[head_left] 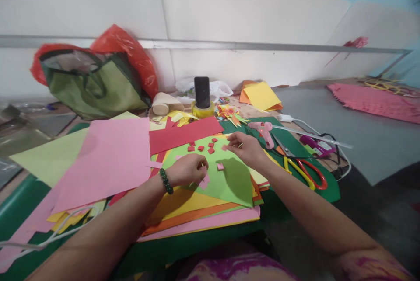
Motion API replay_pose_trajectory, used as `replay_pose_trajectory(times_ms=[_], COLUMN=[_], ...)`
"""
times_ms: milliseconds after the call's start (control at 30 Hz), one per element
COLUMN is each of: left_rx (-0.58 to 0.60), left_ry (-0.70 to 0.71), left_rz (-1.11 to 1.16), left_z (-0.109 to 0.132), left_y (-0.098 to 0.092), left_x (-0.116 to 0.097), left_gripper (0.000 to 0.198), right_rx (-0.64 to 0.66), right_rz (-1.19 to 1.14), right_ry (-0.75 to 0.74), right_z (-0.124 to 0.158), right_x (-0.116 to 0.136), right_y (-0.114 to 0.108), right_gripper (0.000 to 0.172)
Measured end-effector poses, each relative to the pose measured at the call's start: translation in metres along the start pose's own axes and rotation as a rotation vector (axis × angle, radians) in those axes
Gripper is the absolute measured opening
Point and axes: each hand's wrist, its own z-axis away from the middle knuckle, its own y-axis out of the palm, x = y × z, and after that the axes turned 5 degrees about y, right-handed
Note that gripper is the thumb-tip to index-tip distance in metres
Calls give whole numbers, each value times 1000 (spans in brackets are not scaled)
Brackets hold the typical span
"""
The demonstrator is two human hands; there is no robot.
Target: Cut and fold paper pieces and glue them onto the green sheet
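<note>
My left hand [188, 169], with a green bead bracelet [166, 181] at its wrist, is closed on small pink paper pieces [204, 180] over the light green sheet [234, 185]. To the right, the fingers of my right hand [244, 145] pinch a small pink paper piece [225, 147] near the sheet's far edge. Between the hands lies a folded pink piece [220, 166]. Several small red paper pieces [211, 150] are scattered beyond it. Orange, yellow and pink sheets are stacked underneath.
Large pink paper [108, 158] spreads at the left. A pink glue gun [264, 132], scissors [302, 169] with red and yellow handles, and a purple device [318, 145] lie right. Behind stand a phone [202, 92] on yellow tape [203, 110] and a green bag [98, 86].
</note>
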Motion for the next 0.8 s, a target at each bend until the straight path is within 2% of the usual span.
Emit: replay_pose_trajectory(times_ms=[100,300,367,467,567,700,800], left_rx=[-9,-185,-231,-275,-272,-279,-327], left_ry=[20,114,106,73,39,7,61], left_rz=[80,162,320,576,692,778,849], left_z=[-1,-1,0,1,4,5,4], left_y=[-5,-13,-14,-15,-16,-17,-16], left_x=[3,5,3,-3,-9,-11,-9], left_gripper=[8,11,15,20,21,23,24], right_rx=[50,76,37,-56,-108,-59,-7], right_rz=[20,79,110,120,123,157,168], right_ry=[19,-40,-93,-157,-189,-219,-255], right_z=[-4,-8,-6,-3,-2,-7,-10], right_x=[-3,0,4,11,16,19,21], right_y=[2,2,1,-3,-6,-10,-11], right_gripper=[13,29,26,13,13,14,11])
